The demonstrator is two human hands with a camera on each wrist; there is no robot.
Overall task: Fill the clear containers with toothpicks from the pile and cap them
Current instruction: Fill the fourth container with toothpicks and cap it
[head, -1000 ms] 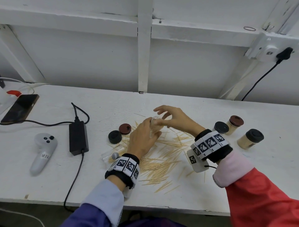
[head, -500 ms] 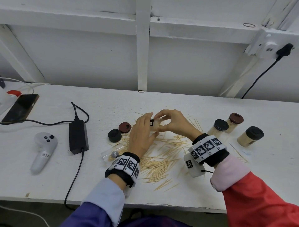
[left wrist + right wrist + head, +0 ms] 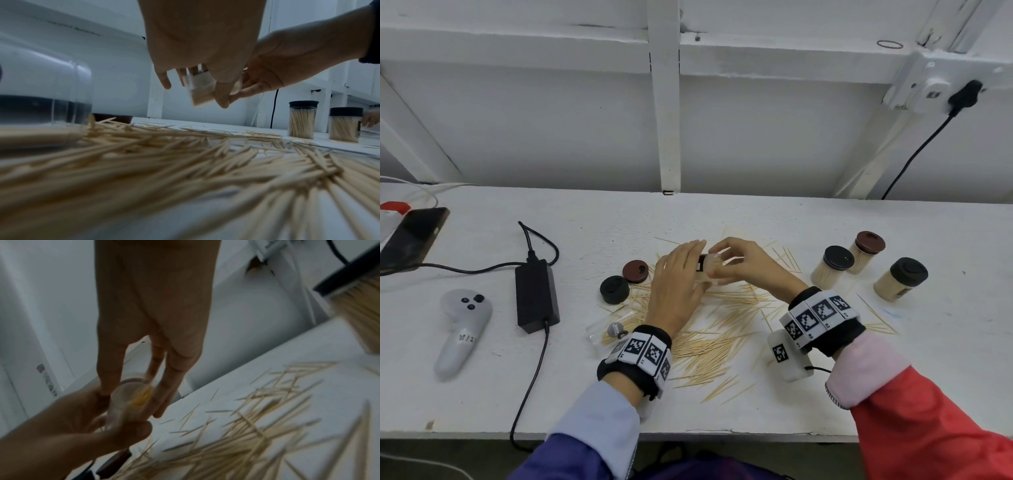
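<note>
Tabletop [image 3: 722, 212] fills the lower half of the head view, white, carrying everything. Pile of toothpicks [image 3: 709, 335] sprawls at centre frame beneath both wrists; the sticks are judged light, stiff and sharp-tipped, prone to scatter and roll, best gathered as an aligned bundle, not one by one. At left of frame lie a black power adapter [image 3: 536, 294], a grey controller [image 3: 462, 325] and a phone [image 3: 410, 236], well apart from the work. At right stand three filled, capped containers [image 3: 832, 267], clear of the hands. An uncapped container lying on its side [image 3: 609, 330] rests at the pile's left edge, with a black cap [image 3: 614, 289] and a brown cap [image 3: 636, 271] just beside it.

Left hand [image 3: 678, 284] grips the clear container in hand [image 3: 710, 267], held tilted above the pile at centre. Right hand [image 3: 746, 263] curls round its open end, fingers at the bundle inside. The container looks light, rigid and smooth-walled, likely slippery; a grip round its middle suits it. Loose sticks below may snag a lowered wrist.
</note>
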